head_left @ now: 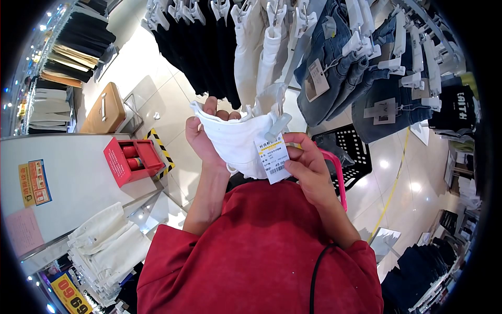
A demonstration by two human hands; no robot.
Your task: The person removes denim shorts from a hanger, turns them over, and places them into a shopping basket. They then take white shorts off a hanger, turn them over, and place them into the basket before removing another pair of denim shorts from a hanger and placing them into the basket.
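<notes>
Tiled floor lay below while the left hand grasped a white garment and the right hand pinched a price tag.

A deep-red shirt with 2 short, loose sleeves; a thin black cord hangs on its right side.

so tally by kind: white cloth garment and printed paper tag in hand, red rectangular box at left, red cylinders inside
White cloth garment, left hand: 1
White printed paper tag, right hand: 1
Red rectangular box: 1
Red cylinders visible inside: 2
Total: 5
</notes>
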